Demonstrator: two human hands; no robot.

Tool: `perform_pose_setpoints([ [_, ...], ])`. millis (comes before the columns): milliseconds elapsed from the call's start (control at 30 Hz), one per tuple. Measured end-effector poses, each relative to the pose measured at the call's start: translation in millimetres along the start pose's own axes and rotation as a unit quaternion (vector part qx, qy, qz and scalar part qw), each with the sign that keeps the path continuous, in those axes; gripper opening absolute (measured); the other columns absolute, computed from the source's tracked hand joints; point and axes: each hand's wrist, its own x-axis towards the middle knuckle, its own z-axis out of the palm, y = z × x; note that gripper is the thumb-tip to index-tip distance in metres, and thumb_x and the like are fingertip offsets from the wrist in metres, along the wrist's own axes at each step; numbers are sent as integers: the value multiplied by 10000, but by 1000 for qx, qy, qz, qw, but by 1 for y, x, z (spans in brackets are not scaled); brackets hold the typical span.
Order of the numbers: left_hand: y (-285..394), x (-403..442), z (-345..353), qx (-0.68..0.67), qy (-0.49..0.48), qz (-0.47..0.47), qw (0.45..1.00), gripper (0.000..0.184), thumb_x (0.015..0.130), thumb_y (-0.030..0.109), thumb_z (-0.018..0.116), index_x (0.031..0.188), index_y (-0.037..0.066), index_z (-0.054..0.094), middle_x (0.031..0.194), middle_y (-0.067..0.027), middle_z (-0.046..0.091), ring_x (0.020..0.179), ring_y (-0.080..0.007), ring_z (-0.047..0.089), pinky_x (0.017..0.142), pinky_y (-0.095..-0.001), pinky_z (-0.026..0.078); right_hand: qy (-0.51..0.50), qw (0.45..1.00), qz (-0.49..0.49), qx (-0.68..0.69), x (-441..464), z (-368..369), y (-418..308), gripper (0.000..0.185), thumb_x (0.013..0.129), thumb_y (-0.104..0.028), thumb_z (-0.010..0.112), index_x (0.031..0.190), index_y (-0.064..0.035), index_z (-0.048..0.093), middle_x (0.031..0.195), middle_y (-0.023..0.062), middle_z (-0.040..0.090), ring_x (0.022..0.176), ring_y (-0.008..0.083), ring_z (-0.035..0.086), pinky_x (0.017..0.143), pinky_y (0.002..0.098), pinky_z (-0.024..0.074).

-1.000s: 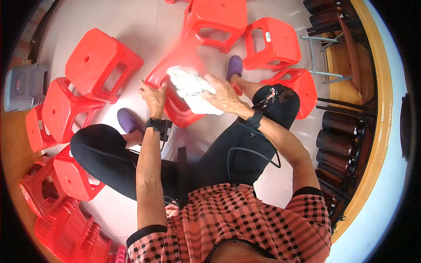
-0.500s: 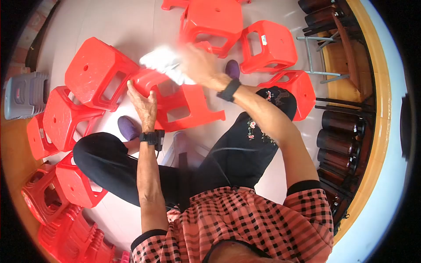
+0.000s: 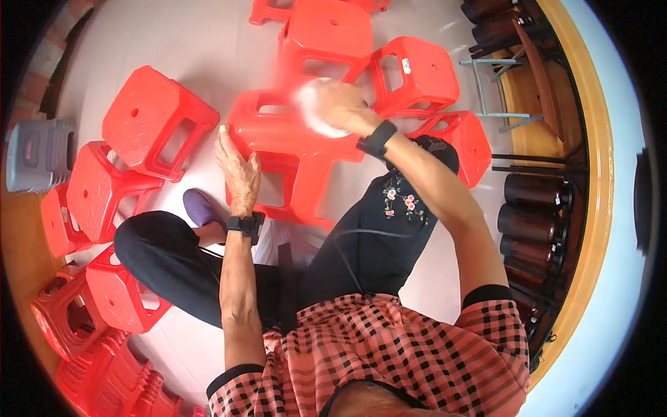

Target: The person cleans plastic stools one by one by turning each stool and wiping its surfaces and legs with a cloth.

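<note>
A red plastic stool (image 3: 299, 132) lies tipped on its side between my knees, its legs pointing toward me and to the right. My left hand (image 3: 240, 172) grips its left edge, with the fingers along the outside and the thumb toward the inner side. In my right hand (image 3: 345, 105) is a bunched white cloth (image 3: 314, 104), pressed against the stool's right part. Cloth and fingertips are smeared by motion. A black band sits on each wrist.
Upright red stools stand to the left (image 3: 156, 121), ahead (image 3: 330, 31) and to the right (image 3: 424, 73). Stacked red stools (image 3: 111, 372) are at the lower left, with grey stacked stools (image 3: 42, 156) beyond. Dark cylindrical objects (image 3: 531, 219) and a folding chair (image 3: 538, 83) line the right wall.
My right hand has moved right and slightly down with the cloth. The held stool has turned so that more of its broad side shows, and my left hand has shifted slightly right and down.
</note>
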Motion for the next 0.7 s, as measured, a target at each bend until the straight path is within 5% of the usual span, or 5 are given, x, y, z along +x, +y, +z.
perform_pose_setpoints([
  [100,-8,-4,8,12,-2,7,1000,821,694,-6,645,1422,-18,267,1352,-229,393,1266,-418,370,1044,-516,300,-42,995,-36,81,-7,-9,-63,341,846,-175,505,1131,-2,578,1030,217,655,942,387,647,770,498,520],
  [200,-31,-12,17,5,-13,-1,1000,817,714,31,638,1435,1,257,1376,-234,384,1284,-414,361,1058,-521,284,-70,952,-181,236,-3,5,-63,361,814,-102,511,1168,-72,576,1162,215,563,1101,371,555,921,474,446],
  [400,-38,-4,0,-54,17,-46,997,734,696,-8,529,1393,12,301,1249,-238,445,1188,-440,413,1023,-523,309,-193,895,-345,205,-15,-1,8,393,706,39,500,1059,-69,634,1096,128,589,1083,316,534,934,413,425],
  [600,-30,-7,3,-46,-8,-8,999,763,684,-46,505,1413,16,289,1283,-252,417,1218,-446,390,1065,-524,276,-401,882,-148,197,-17,-32,75,506,647,59,486,1097,-102,651,1070,110,638,1081,279,563,946,372,431],
  [700,-29,-7,1,-99,-23,3,995,764,700,-43,498,1428,-1,269,1352,-247,394,1283,-435,347,1118,-504,224,-350,935,10,62,-30,-48,99,483,701,33,504,1147,-99,637,1086,125,649,1037,278,592,919,368,458],
])
